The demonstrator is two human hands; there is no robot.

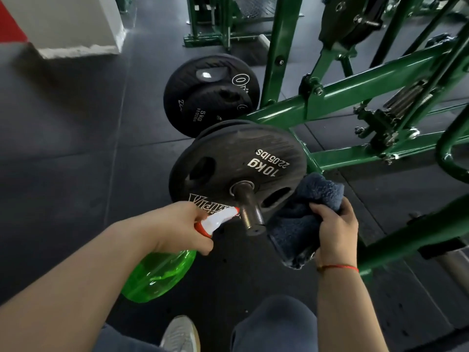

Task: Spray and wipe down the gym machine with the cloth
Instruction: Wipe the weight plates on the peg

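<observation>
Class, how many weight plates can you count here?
5: the 10 kg plate on the peg, a plate edge behind it, the 5 kg plate against a larger plate, an upper-right plate. Others may be hidden.

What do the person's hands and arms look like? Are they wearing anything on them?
No sleeves or gloves show in the picture. The left hand and its wrist wear nothing: no ring and no watch. The right hand has no ring that can be seen, but a thin red string bracelet goes round its wrist.
</observation>
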